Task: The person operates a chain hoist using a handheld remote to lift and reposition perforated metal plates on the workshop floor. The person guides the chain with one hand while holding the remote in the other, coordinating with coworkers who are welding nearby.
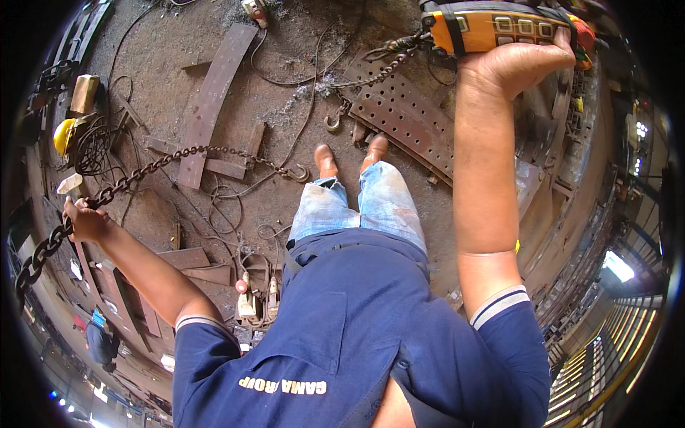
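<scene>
My left hand (84, 220) is stretched out to the left and closed around a heavy dark steel chain (153, 167). The chain runs from the lower left edge through my fist and across to a hook (298, 173) hanging just above the floor near my brown boots. My right hand (515, 65) is raised at the top right, gripping an orange pendant remote control (499, 27) with several square buttons. A second chain (378, 71) with its own hook (333, 123) lies over a perforated steel plate (407, 118).
A long rusty steel bar (212, 100) and short plate offcuts (187, 258) lie on the dirty floor among loose cables. A yellow hard hat (64, 135) and wire coil sit at left. Another person in blue (101, 341) stands at lower left. Steel racks run along the right.
</scene>
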Available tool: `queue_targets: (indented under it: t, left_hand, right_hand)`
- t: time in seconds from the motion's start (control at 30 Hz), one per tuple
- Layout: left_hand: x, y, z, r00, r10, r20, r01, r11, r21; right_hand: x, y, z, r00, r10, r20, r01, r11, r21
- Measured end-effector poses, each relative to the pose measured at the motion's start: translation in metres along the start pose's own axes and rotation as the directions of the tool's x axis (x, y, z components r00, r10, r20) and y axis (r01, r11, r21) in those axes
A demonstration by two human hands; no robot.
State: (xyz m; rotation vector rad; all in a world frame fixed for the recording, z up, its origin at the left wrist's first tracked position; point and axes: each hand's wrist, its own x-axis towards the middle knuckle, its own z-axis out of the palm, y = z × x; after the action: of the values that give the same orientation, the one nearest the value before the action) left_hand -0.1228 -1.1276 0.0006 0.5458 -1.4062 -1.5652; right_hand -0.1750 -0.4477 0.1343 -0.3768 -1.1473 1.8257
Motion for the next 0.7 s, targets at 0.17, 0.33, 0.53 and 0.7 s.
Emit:
queue_targets:
  t: [0.17, 0.33, 0.53, 0.7]
  left_hand:
    - [-0.003, 0.0, 0.012, 0.979, 0.198, 0.056, -0.204, 0.969, 0.14]
    - [-0.022, 0.005, 0.015, 0.985, 0.143, 0.099, -0.155, 0.978, 0.136]
    - [-0.068, 0.018, 0.049, 0.949, 0.042, 0.312, -0.125, 0.96, 0.251]
    - [-0.163, 0.01, 0.093, 0.807, -0.137, 0.575, -0.107, 0.923, 0.37]
  right_hand:
    - [-0.011, -0.007, 0.02, 0.998, -0.017, 0.054, 0.018, 1.0, -0.007]
    - [-0.014, -0.012, 0.014, 0.997, 0.011, 0.079, -0.016, 0.997, 0.071]
    - [0.003, -0.018, 0.008, 0.975, 0.18, 0.13, -0.209, 0.944, 0.256]
    - [0.017, -0.018, -0.023, 0.993, 0.116, 0.035, -0.119, 0.989, 0.085]
